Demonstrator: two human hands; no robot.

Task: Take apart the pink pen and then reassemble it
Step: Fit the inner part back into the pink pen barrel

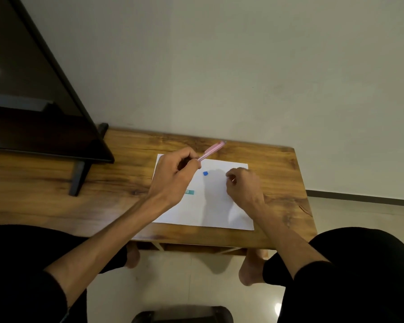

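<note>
Pink pen [210,150] gripped by left hand [175,176], one paper sheet [210,206], two blue bits [205,173]

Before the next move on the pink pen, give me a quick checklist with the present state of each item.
1. Left hand has a firm grip on the pink pen: ok, its fingers curl round the lower end.
2. Pen clear of the table: ok, its far end points up and away.
3. Right hand pinching a small part: cannot tell, too small to identify.
4. Loose blue piece on the white paper: ok.
5. Teal piece on the paper: ok, partly hidden by the left wrist.
6. Pen fully taken apart: cannot tell.
</note>
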